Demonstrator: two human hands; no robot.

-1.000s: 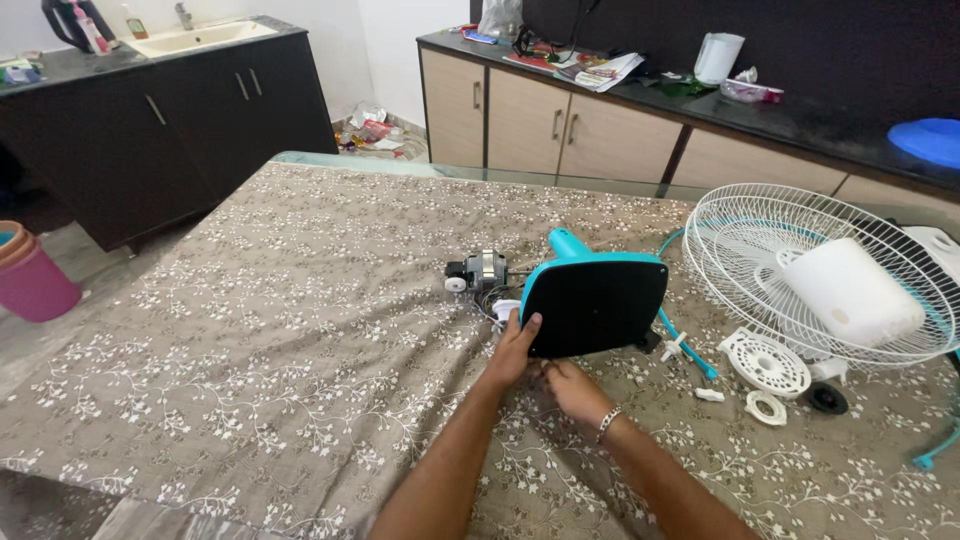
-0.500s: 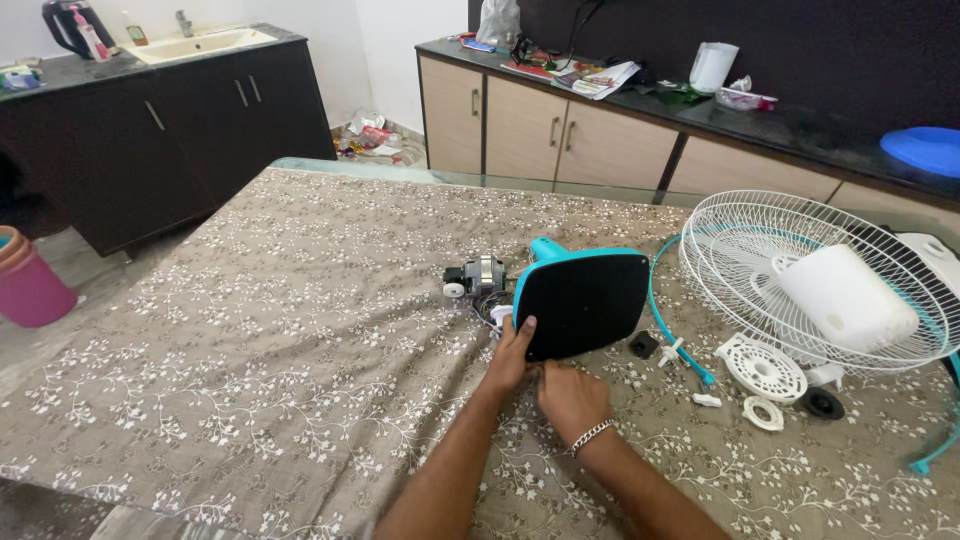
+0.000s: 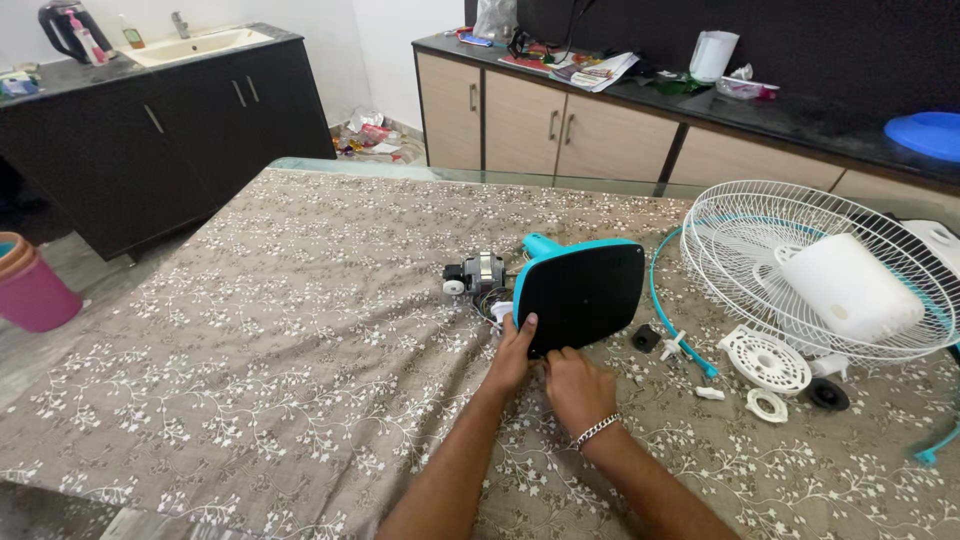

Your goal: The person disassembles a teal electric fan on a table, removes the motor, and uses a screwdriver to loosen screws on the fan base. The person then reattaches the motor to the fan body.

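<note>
Lowered fan base [image 3: 580, 295] above fingers [image 3: 527, 325]

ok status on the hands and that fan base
Left hand grips the edge of the tilted black-and-teal fan base. Right hand touches its lower edge. Motor just behind; wire guard off to the side.

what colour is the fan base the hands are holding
The fan base has a black underside with a teal rim, shown best in the head view.
</note>
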